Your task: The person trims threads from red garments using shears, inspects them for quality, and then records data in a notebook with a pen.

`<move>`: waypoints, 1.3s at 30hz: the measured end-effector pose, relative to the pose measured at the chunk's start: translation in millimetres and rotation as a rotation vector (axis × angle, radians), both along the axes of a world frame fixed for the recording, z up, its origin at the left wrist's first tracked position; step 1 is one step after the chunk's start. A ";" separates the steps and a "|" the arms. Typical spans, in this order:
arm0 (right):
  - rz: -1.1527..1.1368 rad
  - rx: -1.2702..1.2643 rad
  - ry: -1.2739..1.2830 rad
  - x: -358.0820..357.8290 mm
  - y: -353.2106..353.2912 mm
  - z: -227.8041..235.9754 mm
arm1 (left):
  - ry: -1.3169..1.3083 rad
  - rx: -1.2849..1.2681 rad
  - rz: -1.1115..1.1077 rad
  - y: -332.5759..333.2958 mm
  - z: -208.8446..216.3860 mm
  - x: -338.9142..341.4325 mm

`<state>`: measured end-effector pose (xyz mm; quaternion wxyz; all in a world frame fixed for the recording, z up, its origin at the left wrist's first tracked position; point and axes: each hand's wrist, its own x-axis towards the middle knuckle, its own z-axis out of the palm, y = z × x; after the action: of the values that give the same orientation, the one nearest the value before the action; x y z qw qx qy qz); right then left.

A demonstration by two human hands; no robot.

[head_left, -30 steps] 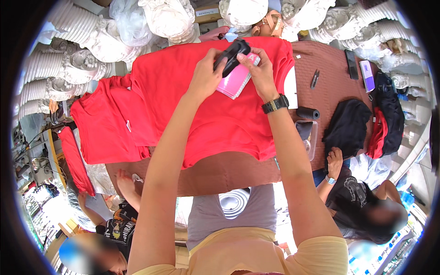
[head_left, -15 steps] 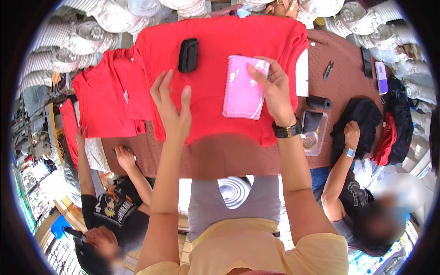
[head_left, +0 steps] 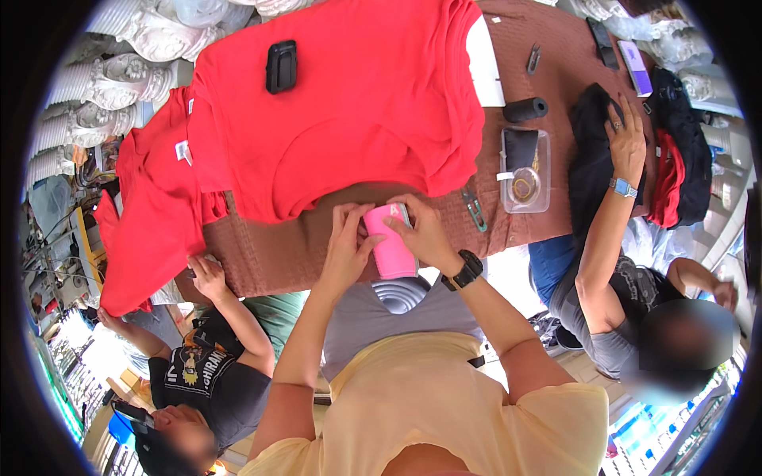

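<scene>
A pink spiral notebook (head_left: 390, 252) is held between my two hands close to my body, over the table's near edge. My left hand (head_left: 348, 244) is closed on its left side, with the thumb against the cover. Across the upper right corner, my right hand (head_left: 427, 238) grips it with the thumb on the front. The notebook looks tilted. Just beyond my hands, a large red shirt (head_left: 341, 103) lies spread on the brown-covered table (head_left: 262, 258). A black oblong case (head_left: 281, 67) rests on the shirt.
Green thread snips (head_left: 475, 209), a clear plastic box (head_left: 540, 198), a black roll (head_left: 525, 109) and dark snips (head_left: 533, 59) lie to the right. One co-worker at left holds a red garment (head_left: 155, 238); another at right touches black cloth (head_left: 589, 151).
The notebook has come down and toward me, and my left hand now holds it too. At left the co-worker's red garment has been pulled nearer; the right co-worker's hand has reached farther over the black cloth.
</scene>
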<state>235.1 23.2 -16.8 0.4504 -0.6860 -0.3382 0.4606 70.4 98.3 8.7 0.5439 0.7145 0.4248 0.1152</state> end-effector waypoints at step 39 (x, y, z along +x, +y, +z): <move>0.021 0.456 -0.313 2.5 -136.6 -6.5 | -0.301 1.030 -0.001 41.5 -55.2 55.8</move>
<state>237.6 -113.4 -23.3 0.5307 -0.6260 -0.5059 0.2657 126.2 139.7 -46.5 0.1779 0.8646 0.2304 0.4096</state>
